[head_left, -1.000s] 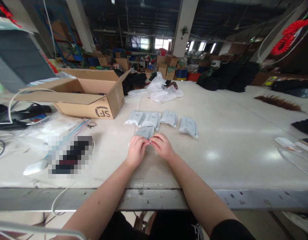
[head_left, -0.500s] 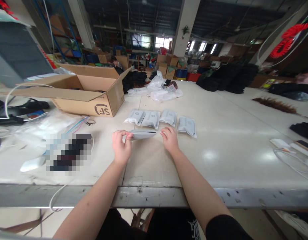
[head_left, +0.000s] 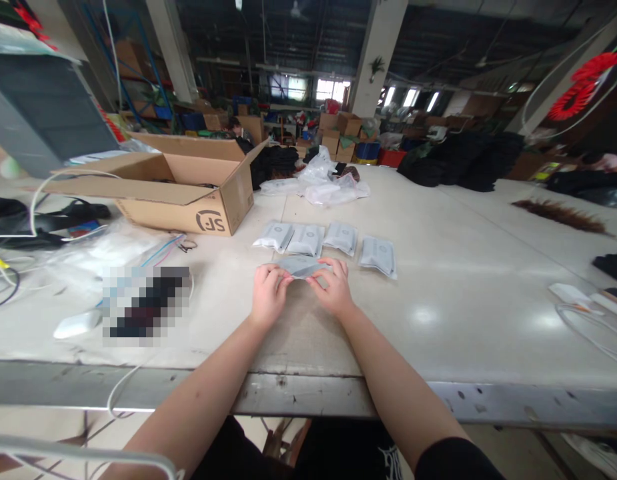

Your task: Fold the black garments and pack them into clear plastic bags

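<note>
Between my hands is a flat pale grey plastic pouch (head_left: 301, 266), tilted with its near edge toward me. My left hand (head_left: 269, 291) pinches that near edge on the left. On the right, my right hand (head_left: 333, 287) grips the same edge, thumb and fingers closed on it. Just beyond lie several similar filled pouches with a printed round mark: one at the left (head_left: 274, 235), one beside it (head_left: 306, 241), another (head_left: 341, 238), and one apart on the right (head_left: 377, 255). What is inside the held pouch cannot be seen.
An open cardboard box (head_left: 188, 193) stands back left, near crumpled clear plastic bags (head_left: 328, 180). Clear plastic (head_left: 103, 250), a white mouse-like object (head_left: 77, 325) and a blurred-out dark item (head_left: 148, 303) lie left. Black stacks (head_left: 463, 160) sit back right; white cables (head_left: 588, 327) lie right.
My left hand has moved right along the pouch, closer to my right hand. My right hand now grips the pouch edge, and the pouch has turned to show more of its face.
</note>
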`<state>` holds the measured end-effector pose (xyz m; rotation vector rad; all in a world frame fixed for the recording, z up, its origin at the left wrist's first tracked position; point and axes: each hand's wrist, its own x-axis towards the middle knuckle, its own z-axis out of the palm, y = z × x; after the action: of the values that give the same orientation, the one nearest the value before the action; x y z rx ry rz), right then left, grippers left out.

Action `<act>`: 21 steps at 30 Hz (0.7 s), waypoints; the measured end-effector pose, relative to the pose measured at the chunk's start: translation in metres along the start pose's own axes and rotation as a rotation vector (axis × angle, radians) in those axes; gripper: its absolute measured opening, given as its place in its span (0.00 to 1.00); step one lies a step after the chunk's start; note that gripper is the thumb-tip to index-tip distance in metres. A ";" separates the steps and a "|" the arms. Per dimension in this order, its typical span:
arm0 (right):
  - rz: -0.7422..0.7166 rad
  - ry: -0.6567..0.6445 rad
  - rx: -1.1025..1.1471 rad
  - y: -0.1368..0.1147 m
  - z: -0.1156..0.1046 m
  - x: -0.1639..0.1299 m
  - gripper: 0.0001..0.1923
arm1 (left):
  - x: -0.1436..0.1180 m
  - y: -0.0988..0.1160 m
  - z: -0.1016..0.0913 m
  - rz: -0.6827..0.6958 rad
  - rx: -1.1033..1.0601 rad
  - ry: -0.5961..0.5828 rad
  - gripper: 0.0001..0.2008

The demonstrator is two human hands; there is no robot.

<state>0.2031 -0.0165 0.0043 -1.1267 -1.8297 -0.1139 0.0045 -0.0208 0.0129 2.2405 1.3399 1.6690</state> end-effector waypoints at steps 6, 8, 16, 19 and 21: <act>0.016 0.005 -0.044 0.005 0.002 0.000 0.10 | -0.002 -0.001 0.003 0.037 -0.002 -0.042 0.05; 0.033 0.008 -0.041 0.008 0.003 0.000 0.09 | -0.002 -0.001 0.003 0.044 -0.009 -0.046 0.05; 0.116 0.031 -0.076 0.016 0.004 -0.001 0.09 | 0.001 -0.004 0.004 0.012 -0.027 0.012 0.04; 0.132 0.000 -0.103 0.018 0.007 -0.002 0.10 | 0.000 -0.004 0.004 0.047 -0.042 0.003 0.04; 0.115 -0.071 -0.120 0.016 0.006 -0.002 0.17 | -0.002 -0.003 0.004 0.078 -0.049 -0.037 0.05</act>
<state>0.2113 -0.0053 -0.0064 -1.3324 -1.8354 -0.1193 0.0061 -0.0181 0.0081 2.3128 1.2050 1.6566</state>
